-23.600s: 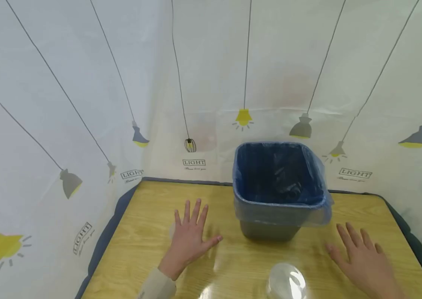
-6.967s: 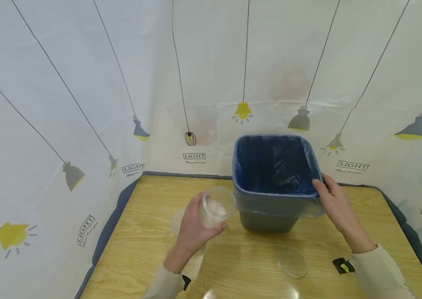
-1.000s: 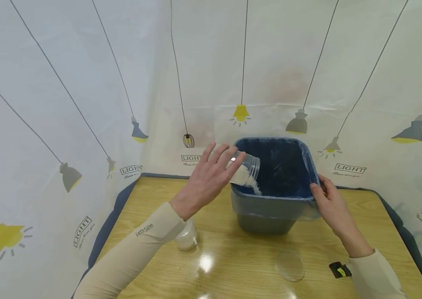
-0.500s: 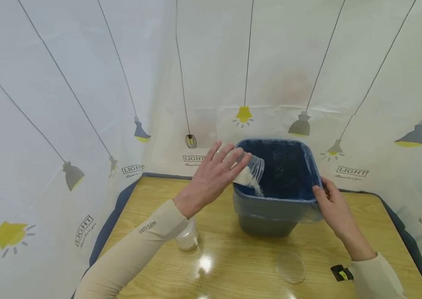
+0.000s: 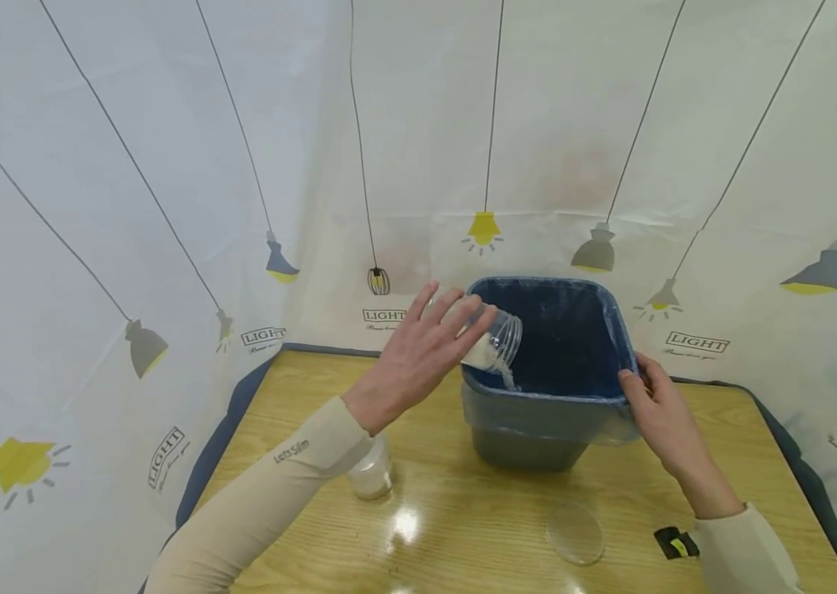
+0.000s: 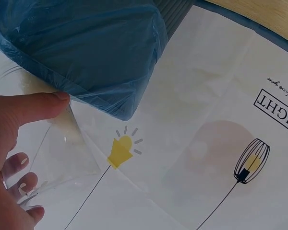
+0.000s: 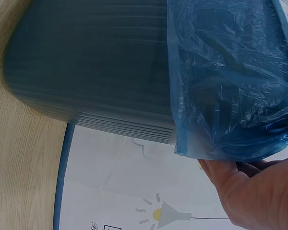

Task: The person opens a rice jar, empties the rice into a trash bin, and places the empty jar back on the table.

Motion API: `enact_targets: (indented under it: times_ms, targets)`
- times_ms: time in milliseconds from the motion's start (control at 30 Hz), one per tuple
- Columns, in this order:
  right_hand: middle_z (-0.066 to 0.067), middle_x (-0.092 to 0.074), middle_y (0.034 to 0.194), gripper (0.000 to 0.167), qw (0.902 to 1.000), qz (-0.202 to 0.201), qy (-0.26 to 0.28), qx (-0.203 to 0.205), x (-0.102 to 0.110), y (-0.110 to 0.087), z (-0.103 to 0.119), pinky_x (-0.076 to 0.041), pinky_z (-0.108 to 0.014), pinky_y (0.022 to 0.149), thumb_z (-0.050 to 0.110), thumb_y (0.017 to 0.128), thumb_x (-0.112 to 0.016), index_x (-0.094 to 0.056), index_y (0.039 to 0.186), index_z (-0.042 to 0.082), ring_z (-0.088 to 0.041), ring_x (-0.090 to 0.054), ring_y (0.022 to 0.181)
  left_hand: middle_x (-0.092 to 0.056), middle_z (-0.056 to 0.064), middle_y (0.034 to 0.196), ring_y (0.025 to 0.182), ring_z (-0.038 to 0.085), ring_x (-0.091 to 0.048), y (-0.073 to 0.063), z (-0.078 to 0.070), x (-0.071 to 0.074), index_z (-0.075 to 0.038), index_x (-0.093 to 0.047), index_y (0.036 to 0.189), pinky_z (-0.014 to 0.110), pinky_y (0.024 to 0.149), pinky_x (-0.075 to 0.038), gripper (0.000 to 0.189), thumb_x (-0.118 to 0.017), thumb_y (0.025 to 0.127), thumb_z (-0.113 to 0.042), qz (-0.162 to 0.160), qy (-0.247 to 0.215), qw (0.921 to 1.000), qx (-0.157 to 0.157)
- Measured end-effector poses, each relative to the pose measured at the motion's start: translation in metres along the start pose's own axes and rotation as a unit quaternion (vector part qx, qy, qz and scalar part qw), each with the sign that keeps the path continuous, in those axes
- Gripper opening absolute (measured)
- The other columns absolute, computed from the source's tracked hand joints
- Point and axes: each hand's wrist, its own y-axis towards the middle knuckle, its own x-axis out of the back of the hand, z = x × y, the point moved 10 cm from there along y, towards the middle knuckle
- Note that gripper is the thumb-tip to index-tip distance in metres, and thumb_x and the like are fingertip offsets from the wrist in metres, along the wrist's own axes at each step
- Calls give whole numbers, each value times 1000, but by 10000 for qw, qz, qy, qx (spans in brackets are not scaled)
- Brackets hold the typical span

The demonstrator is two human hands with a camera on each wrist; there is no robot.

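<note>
Beige at the sleeves (image 5: 262, 495) — gripping a tilted jar (image 5: 505, 330) at the left rim of the bin (image 5: 529, 450) with the left hand (image 5: 418, 351), spilling white grains (image 5: 505, 378) inside, holding its right rim with the right hand (image 5: 665, 417). Nearer, on the table (image 5: 463, 528) — can see another jar (image 5: 371, 474), a clear disc (image 5: 575, 535).

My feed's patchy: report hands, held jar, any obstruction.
Left hand grips jar, tipped over bin; white grains spilling out. Right hand grips bin's right side. Nothing seen in the way.

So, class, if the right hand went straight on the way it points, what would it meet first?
The right hand would likely first press into the boxy grey bin lined with blue plastic film, which it grips.
</note>
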Motion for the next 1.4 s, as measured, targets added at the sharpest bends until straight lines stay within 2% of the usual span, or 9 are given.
enact_targets:
  times_ms: [167, 333, 567, 733, 867, 1167, 1400]
  targets:
    - [-37, -40, 151, 67, 10000, 12, -28, -56, -1, 0, 0, -37, -6, 82, 35, 113, -33, -18, 159, -10, -48, -43, 137, -48, 9, 147, 137, 33, -42, -2, 0, -1, -14, -42, 156, 54, 122, -24, 69, -68, 94, -1, 74, -2, 10000, -4]
    - [-38, -37, 152, 66, 10000, 5, 49, -28, -2, 1, 1, -36, -5, 82, 34, 113, -34, -17, 159, -11, -50, -40, 139, -49, 8, 148, 138, 32, -43, -3, 2, -1, -11, -36, 160, 55, 123, -22, 74, -68, 94, -2, 7, -56, 9999, 106]
    - [-39, -39, 151, 66, 9999, -65, 76, 20, 0, 1, 2, -36, -4, 81, 33, 113, -34, -19, 159, -11, -50, -41, 138, -47, 9, 154, 146, 30, -38, -3, 6, 2, -9, -41, 156, 53, 124, -20, 80, -80, 87, -21, -98, -115, 9994, 327]
    - [-39, -40, 150, 66, 9999, -100, 54, 48, 1, 1, 3, -35, -4, 81, 33, 113, -35, -20, 158, -12, -50, -42, 137, -42, 9, 161, 150, 31, -32, -4, 5, 0, -11, -40, 158, 52, 126, -16, 75, -75, 92, -11, -7, -108, 9997, 213]
    - [-39, -40, 150, 66, 9999, -106, 41, 32, 1, 1, 3, -35, -4, 81, 34, 113, -35, -20, 158, -12, -50, -42, 137, -41, 10, 162, 150, 32, -32, -6, 3, -2, -10, -40, 158, 52, 125, -20, 71, -70, 94, -4, -64, -95, 9998, 138]
    - [-38, -38, 151, 66, 9999, -103, 87, 20, 1, 1, 1, -36, -4, 81, 34, 113, -34, -19, 159, -11, -50, -40, 138, -41, 9, 162, 152, 31, -32, -7, 0, -1, -10, -40, 158, 51, 125, -19, 70, -70, 95, -5, -89, 139, 9999, 43]
    - [-39, -40, 150, 65, 9998, -145, 87, 40, 1, 0, -1, -36, -3, 81, 33, 113, -35, -20, 158, -12, -49, -42, 136, -40, 10, 163, 153, 31, -29, -7, -2, -3, -10, -40, 159, 50, 127, -10, 71, -71, 95, -5, -1, 132, 9999, 7]
